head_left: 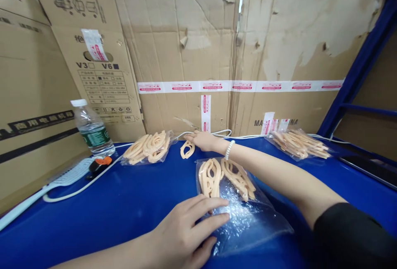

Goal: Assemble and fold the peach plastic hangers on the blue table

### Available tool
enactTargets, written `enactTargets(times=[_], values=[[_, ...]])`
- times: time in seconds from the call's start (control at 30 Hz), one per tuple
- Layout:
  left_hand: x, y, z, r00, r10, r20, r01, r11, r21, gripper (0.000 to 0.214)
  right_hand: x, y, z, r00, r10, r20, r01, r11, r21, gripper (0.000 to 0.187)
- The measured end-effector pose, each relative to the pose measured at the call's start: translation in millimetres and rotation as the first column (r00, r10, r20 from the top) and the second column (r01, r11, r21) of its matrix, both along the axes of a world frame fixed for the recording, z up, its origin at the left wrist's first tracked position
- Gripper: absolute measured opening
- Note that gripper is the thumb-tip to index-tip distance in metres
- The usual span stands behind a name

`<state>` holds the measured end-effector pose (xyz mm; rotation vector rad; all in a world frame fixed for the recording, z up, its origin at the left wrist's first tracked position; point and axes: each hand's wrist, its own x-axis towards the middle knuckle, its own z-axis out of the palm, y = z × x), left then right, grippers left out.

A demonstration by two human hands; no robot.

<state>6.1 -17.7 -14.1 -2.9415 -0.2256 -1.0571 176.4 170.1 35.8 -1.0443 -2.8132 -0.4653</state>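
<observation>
**A:** What is held by the hands?

**B:** Nothing is clenched by the left hand (182,232). It is laid flat, fingers spread, on the near edge of a clear bag (248,223), which is pressed against the blue worktop (124,203). Several peach plastic pieces (214,176) are seen inside the bag, just beyond the fingertips of that hand.

**A:** And the right hand (203,140)?

**B:** It is stretched out well beyond the left hand, with the fingers extended. A single loose piece (187,149) is lying on the worktop at its fingertips. Whether that piece is pinched or only touched cannot be told. A white bead bracelet (228,150) is worn on the wrist, and the forearm is passed over the far corner of the bag.

**A:** What else is seen around the hands?

**B:** A filled bag (149,147) is placed just left of the right hand, and another filled bag (299,143) well to its right. A water bottle (93,130) is stood farther left, with a white power strip (66,176) lying in front of it. Behind the right hand, everything is closed off by a cardboard wall (201,33).
</observation>
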Motion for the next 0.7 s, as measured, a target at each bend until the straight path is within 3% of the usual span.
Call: enactTargets(times=[0.17,0.37,0.5,0.6,0.63,0.7], values=[[1.9,2.2,-2.8,0.999,-0.008,0.041,0.007,1.000,0.022,0.038,-12.1,7.0,-5.6,0.996,0.013,0.092,-0.010,0.999,-0.031,0.023],[-1.2,0.4,0.7,0.999,0.010,-0.032,-0.011,0.999,-0.042,0.043,15.0,-22.3,12.3,1.000,-0.009,0.021,0.010,0.998,-0.058,0.010],[-2.0,-1.1,3.4,0.997,0.003,-0.072,-0.007,0.999,-0.054,0.045,46.4,-63.6,26.5,0.983,-0.008,-0.181,0.011,1.000,0.014,0.016],[-2.2,-3.0,4.4,0.997,0.012,-0.082,-0.016,0.998,-0.053,0.047,70.5,-109.6,34.5,0.943,0.027,-0.331,0.006,0.995,0.099,0.019],[-2.2,-3.7,4.5,0.996,0.021,-0.091,-0.026,0.998,-0.058,0.048,77.7,-128.3,36.0,0.917,0.052,-0.396,0.006,0.990,0.143,0.016],[-2.3,-4.7,4.8,0.994,0.039,-0.101,-0.047,0.996,-0.076,0.050,90.6,-169.9,35.9,0.785,0.157,-0.600,0.016,0.962,0.273,0.009]])
